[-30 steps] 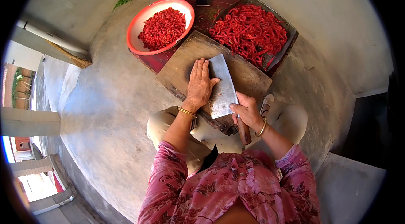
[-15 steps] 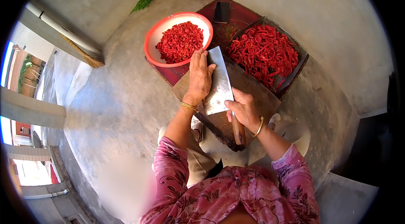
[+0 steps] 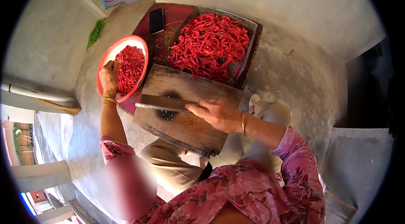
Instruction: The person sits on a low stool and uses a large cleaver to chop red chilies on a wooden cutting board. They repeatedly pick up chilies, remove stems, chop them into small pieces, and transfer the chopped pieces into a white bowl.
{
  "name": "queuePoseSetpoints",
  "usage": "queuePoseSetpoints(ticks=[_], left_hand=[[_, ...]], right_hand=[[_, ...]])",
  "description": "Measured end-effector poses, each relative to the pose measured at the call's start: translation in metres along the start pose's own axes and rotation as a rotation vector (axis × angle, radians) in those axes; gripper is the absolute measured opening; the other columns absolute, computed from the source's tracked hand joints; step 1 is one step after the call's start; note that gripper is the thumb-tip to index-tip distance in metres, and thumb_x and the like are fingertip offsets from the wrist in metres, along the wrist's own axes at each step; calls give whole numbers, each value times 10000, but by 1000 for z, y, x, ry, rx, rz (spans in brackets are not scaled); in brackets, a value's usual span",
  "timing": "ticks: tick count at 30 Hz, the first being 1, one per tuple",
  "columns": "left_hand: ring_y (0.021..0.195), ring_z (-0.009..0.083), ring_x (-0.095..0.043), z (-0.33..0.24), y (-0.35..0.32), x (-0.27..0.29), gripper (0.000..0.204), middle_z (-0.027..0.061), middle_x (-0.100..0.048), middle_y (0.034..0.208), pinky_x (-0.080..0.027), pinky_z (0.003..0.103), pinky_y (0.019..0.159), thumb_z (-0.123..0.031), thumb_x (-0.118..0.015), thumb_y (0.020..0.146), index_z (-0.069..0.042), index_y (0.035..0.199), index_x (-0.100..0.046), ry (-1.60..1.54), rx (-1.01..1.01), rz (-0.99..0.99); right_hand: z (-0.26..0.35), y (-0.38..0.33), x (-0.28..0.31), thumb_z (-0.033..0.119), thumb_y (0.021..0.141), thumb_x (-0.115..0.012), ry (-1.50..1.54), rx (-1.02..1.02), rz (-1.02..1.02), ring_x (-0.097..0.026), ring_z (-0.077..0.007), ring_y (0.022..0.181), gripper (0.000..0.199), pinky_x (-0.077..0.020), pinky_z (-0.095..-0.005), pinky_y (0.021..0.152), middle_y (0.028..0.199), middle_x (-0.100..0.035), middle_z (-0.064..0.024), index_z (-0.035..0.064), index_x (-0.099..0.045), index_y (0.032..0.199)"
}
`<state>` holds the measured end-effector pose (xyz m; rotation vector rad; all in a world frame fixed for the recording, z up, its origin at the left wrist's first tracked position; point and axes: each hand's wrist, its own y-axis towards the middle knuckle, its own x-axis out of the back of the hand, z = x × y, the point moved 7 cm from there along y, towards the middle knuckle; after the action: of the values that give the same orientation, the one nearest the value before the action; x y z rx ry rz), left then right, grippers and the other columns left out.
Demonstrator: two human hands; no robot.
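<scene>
My right hand grips a cleaver by its handle. Its blade points left above the wooden cutting board and is seen partly edge-on. Over the left part of a white basin with a red rim is my left hand, its fingers curled together; what they hold, if anything, is hidden. Chopped red chilies fill the basin beside that hand. Whole red chilies lie heaped in a dark metal tray beyond the board. Small seeds and dark stains mark the board's surface.
A black phone lies on the dark red table between basin and tray. Walls stand behind and to the left. On the left are a broom and a bunch of green stalks. My knees are close to the board.
My left hand has left the cleaver blade and moved left over the basin. My right hand has swung the blade round to point left, above the board. The view has turned.
</scene>
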<state>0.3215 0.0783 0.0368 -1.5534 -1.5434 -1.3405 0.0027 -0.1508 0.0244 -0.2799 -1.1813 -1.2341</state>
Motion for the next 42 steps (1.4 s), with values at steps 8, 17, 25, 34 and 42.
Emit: queuePoseSetpoints(ticks=[8, 17, 25, 34, 42], left_hand=[[898, 323, -607, -158, -67, -54, 266, 145, -629, 979, -486, 378, 810, -104, -710, 749, -14, 992, -648, -259, -762, 269], [863, 353, -604, -202, -100, -108, 334, 167, -597, 963, -494, 407, 735, -27, -677, 748, -47, 1074, -605, -259, -688, 305], [836, 348, -605, -204, -106, -119, 169, 140, -605, 967, -502, 386, 735, 19, -623, 777, -46, 932, -637, -179, -783, 290], [849, 222, -606, -201, -75, -100, 121, 93, -620, 958, -508, 301, 758, 14, -681, 757, -38, 865, -700, -557, -514, 193], [879, 117, -585, -239, -68, -84, 120, 52, -628, 999, -492, 237, 784, 52, -675, 798, 1, 906, -690, -944, -295, 168]], right_hand=[[10, -36, -23, 179, 818, -541, -239, 263, -7, -615, -192, 528, 298, -504, -287, 475, 936, -574, -199, 80, -616, 1089], [3, -39, -34, 176, 807, -569, -139, 197, -24, -609, -196, 576, 141, -507, -304, 508, 901, -565, -170, 40, -599, 785], [-6, -38, -35, 190, 826, -576, -71, 143, -24, -607, -206, 682, 162, -509, -331, 598, 896, -556, -119, 38, -613, 781], [-58, -27, -3, 210, 821, -642, 346, -38, -138, -633, -283, 763, 240, -513, -383, 659, 842, -602, -107, 44, -644, 995], [-135, -25, 29, 61, 865, -602, 875, -444, -558, -623, -148, 661, 160, -504, -287, 570, 753, -648, -84, -5, -655, 1000]])
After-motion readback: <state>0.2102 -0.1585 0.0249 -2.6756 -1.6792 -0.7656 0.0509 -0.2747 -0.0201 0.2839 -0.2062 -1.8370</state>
